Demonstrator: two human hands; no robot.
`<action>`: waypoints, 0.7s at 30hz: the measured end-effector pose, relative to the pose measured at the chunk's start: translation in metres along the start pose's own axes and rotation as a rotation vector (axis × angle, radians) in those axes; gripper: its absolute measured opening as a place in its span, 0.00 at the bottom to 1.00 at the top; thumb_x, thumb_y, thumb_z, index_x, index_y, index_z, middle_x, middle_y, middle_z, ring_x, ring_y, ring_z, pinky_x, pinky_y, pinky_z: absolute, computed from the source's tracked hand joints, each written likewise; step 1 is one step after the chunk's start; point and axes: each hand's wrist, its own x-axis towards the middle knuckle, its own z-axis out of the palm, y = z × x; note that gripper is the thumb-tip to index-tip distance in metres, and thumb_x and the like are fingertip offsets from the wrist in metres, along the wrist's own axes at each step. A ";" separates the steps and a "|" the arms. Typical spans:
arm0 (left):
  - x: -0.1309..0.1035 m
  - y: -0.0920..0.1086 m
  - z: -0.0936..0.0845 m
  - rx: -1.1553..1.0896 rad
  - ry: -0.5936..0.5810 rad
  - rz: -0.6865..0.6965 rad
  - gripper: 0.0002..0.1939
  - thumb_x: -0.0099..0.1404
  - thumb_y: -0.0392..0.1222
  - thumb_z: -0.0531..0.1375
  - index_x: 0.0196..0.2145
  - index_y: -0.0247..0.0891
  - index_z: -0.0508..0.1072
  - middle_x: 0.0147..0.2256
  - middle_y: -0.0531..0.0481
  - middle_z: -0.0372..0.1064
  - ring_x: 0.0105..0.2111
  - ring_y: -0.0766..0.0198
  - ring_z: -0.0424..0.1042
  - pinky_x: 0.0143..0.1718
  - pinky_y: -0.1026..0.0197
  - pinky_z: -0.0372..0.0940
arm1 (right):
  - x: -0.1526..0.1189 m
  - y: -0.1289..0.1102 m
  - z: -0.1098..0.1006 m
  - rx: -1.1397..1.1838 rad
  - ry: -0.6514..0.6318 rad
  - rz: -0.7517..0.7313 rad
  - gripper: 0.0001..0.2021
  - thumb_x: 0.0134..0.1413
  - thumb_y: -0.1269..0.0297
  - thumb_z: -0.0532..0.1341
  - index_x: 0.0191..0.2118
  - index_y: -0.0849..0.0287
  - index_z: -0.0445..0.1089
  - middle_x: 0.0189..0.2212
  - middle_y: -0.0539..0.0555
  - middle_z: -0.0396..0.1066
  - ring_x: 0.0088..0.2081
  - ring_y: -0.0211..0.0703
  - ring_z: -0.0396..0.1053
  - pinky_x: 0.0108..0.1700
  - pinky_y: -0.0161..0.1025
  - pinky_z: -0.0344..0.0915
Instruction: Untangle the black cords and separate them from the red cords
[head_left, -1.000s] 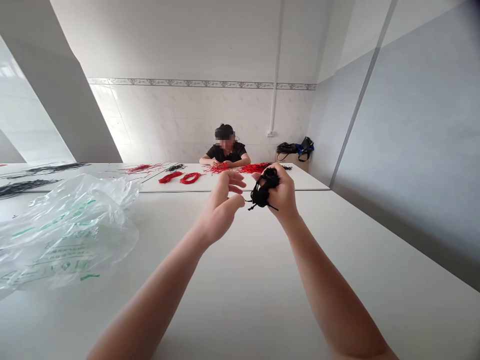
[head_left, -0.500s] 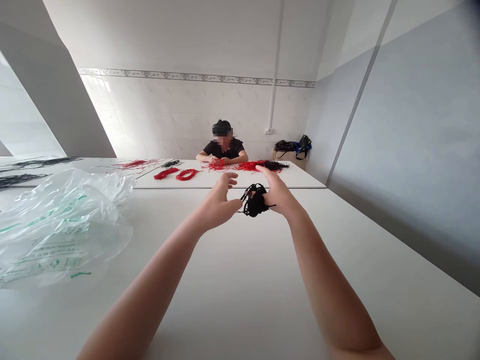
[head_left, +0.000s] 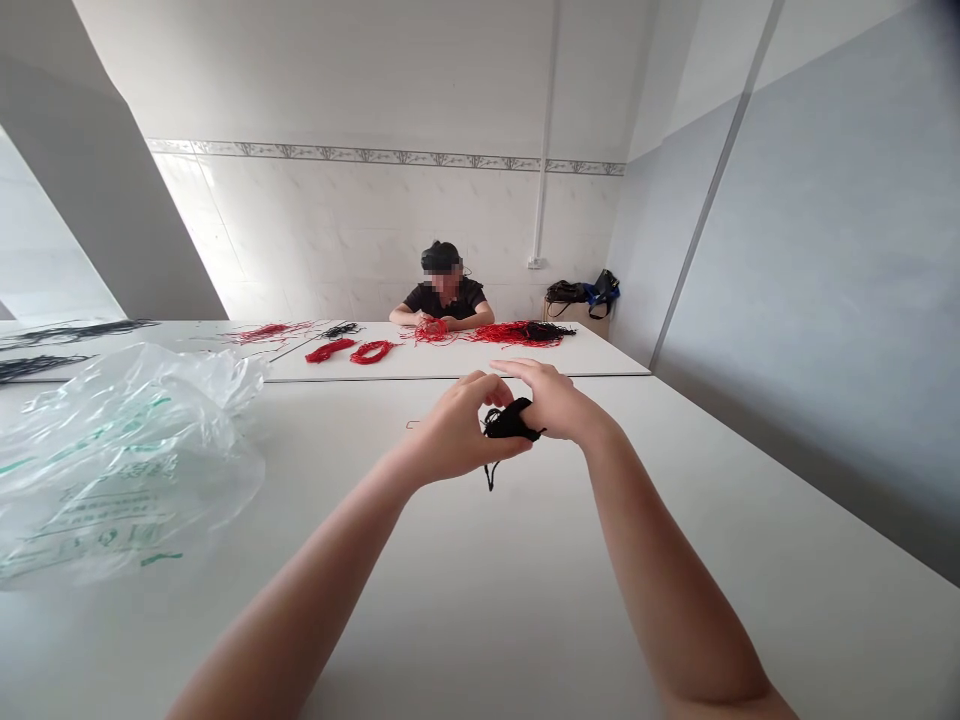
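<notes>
A bunched black cord bundle [head_left: 510, 421] is sitting between the left hand [head_left: 456, 425] and right hand [head_left: 555, 400], a thin loop [head_left: 491, 478] dangling below.

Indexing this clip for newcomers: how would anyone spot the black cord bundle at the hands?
Over the near white table, find the left hand and right hand. Between them is the black cord bundle. It is held, unlike the black cords lying on the far table.

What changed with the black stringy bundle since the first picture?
The black cord bundle moved down and slightly left. The left grip came in around it, thumb along its near side; the right grip opened from its fist, fingers outstretched. Which grip carries it isn't clear. The clear plastic bag and looped red cord stayed put.
</notes>
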 end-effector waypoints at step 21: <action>-0.006 0.014 -0.023 -0.483 0.068 -0.042 0.21 0.67 0.60 0.52 0.41 0.40 0.72 0.43 0.45 0.69 0.46 0.56 0.67 0.46 0.56 0.62 | 0.003 -0.006 -0.005 -0.040 0.716 -0.479 0.22 0.55 0.47 0.62 0.53 0.47 0.65 0.57 0.56 0.61 0.60 0.56 0.54 0.62 0.57 0.45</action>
